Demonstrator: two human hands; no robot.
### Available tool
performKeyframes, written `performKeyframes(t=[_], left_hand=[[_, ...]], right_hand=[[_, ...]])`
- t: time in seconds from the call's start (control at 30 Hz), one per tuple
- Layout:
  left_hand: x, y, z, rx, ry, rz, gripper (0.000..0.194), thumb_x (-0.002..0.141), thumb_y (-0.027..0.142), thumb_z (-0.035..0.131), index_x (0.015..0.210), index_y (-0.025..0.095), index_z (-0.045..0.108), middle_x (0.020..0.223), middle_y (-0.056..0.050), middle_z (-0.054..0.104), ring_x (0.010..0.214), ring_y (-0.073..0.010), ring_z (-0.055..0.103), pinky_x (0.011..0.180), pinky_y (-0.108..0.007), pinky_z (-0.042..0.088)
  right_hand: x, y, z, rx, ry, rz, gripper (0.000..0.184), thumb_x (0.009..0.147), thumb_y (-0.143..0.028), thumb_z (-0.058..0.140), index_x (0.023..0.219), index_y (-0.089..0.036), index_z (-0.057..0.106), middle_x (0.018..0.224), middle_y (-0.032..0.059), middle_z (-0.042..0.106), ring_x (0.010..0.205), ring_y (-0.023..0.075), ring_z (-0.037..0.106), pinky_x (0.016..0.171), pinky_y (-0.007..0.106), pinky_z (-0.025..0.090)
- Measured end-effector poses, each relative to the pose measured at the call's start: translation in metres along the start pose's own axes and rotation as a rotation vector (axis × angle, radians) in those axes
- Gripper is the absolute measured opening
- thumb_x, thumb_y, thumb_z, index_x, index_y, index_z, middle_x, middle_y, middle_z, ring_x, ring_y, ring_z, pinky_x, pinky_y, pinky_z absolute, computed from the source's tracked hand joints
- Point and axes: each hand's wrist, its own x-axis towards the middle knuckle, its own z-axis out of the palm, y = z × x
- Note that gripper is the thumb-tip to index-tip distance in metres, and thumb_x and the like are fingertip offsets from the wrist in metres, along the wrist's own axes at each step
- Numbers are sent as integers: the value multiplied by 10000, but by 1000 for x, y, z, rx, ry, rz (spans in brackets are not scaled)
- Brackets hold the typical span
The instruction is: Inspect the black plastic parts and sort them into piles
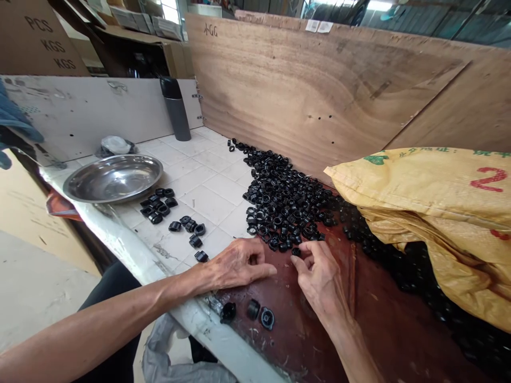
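Note:
My right hand (pixel 321 276) pinches a small black plastic ring-shaped part (pixel 296 251) between thumb and fingertips, at the near edge of a large pile of similar black parts (pixel 279 199). To its left, my left hand (pixel 243 263) lies low over the work surface with its fingers curled under and its thumb stretched toward the right hand. Whatever those curled fingers hold, if anything, is hidden. Several loose black parts (pixel 155 205) sit on the white tiles left of my left hand. Nearer me, 3 more parts (pixel 253 309) rest on the dark red surface.
A shallow metal bowl (pixel 114 178) stands at the left edge, with a dark bottle (pixel 176 110) behind it. A wooden board (pixel 319 90) walls off the back. On the right, a yellow woven sack (pixel 431 191) lies over more black parts. Cardboard boxes (pixel 40 40) stand beyond.

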Motion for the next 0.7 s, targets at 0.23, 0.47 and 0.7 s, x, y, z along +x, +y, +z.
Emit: performKeyframes(t=[0.23,0.47,0.7], left_hand=[[21,-6,17,227,142,15,342,885,253,625,1215,164,607,752,15,626,652,-149,575,626,-270,448],[29,-4,30,321,230,71,211,879,185,610,1085,186,656,705,18,603,653,-149,571,662,-275,456],[23,-4,19,151,356,23,158,825,218,633,972,178,670,758,10,641,640,-126,559,612,-248,455]], right_hand=[[2,22,21,-91,-82,-135,205,868,-141,553,1052,-182,634,1056,115,632,885,239,656,771,346,537],[1,13,9,-60,-41,-66,100,870,-143,565,923,-201,627,947,82,663,858,227,658,757,316,505],[4,-3,-11,16,-158,3,127,789,-104,629,865,-183,695,919,58,660,773,188,634,742,297,490]])
